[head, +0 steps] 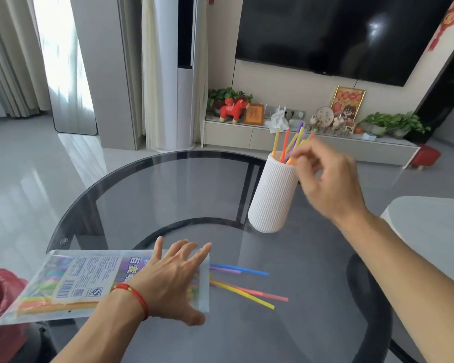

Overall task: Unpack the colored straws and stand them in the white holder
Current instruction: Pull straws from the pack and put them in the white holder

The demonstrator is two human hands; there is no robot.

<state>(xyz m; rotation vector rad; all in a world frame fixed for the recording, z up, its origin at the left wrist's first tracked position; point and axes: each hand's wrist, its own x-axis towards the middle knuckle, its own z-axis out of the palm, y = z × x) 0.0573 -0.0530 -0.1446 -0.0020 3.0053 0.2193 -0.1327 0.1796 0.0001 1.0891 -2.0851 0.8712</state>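
Observation:
A white ribbed holder point(271, 195) stands on the round glass table point(168, 195) with several colored straws point(286, 144) upright in it. My right hand point(328, 179) is beside the holder's rim, its fingers loosely curled at the straws; whether it pinches one is unclear. Flat on the clear straw packet point(71, 281) at the table's near left lies my left hand point(171, 279), fingers spread and pressing it down. From the packet's open end several loose straws point(247, 286) stick out onto the glass: blue, purple, yellow and pink.
A red bag point(0, 292) sits at the lower left edge. To the right is a pale seat or table edge point(430, 226). Beyond the table are a TV cabinet point(247, 137) with plants and ornaments, and a wall TV point(351, 35).

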